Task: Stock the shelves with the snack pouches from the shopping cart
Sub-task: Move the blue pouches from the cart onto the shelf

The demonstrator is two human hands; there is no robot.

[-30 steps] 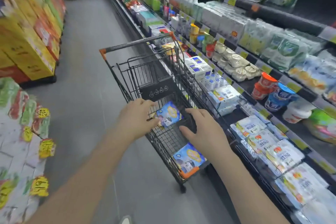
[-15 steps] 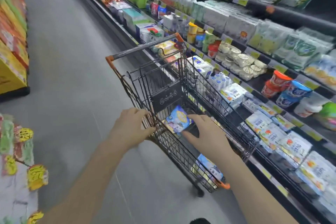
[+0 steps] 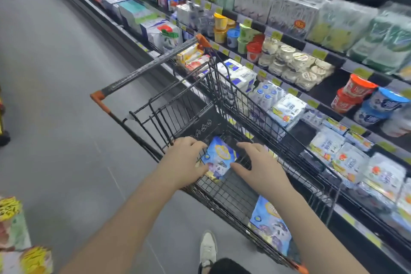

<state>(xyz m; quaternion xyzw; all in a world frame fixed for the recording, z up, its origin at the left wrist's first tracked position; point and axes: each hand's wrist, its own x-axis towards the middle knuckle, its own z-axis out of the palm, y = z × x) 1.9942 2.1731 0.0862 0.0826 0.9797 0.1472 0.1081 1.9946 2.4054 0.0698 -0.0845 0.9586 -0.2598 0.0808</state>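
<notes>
Though probably light, soft and slippery in its glossy film, best taken by the side seams rather than the puffed middle: blue snack pouch, lying on the wire floor of the shopping cart, toward its handle end. Flanked there by left hand, fingers curled over the pouch's aisle-side edge with thumb under, and right hand, fingers spread fairly straight, just touching the opposite edge. Second blue pouch at the cart's end opposite the handle, shelves alongside the cart; likely to crumple if squeezed, so lift gently.

One shopping cart, two snack pouches (both blue, inside it), two hands.
</notes>
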